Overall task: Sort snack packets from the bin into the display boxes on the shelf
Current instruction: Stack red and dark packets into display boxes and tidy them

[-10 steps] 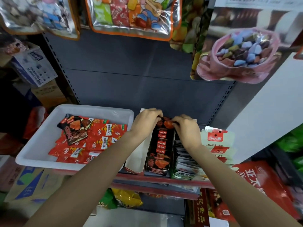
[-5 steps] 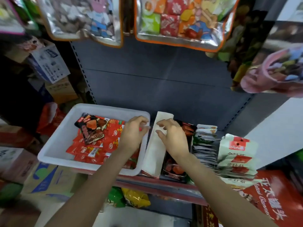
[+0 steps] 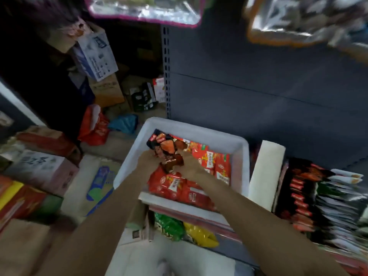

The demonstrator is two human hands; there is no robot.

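A white bin (image 3: pixel 242 148) stands on the shelf, holding several red snack packets (image 3: pixel 177 186) and a few dark packets (image 3: pixel 163 144) on top at its far left. My left hand (image 3: pixel 148 160) and my right hand (image 3: pixel 189 166) are both inside the bin, on either side of the dark packets, with fingers closing on them. The picture is blurred, so the exact grip is unclear. To the right of the bin stands an open display box with a white flap (image 3: pixel 264 174) and a row of dark packets (image 3: pixel 300 194).
Further right lie rows of dark-green and white packets (image 3: pixel 338 200). Green and yellow bags (image 3: pixel 187 230) sit on the shelf below. Cardboard boxes (image 3: pixel 39 170) crowd the floor at left. Large hanging bags (image 3: pixel 147 8) overhang the grey back panel.
Both hands left the display box and moved left into the bin, onto the dark packets. The camera swung left and down.
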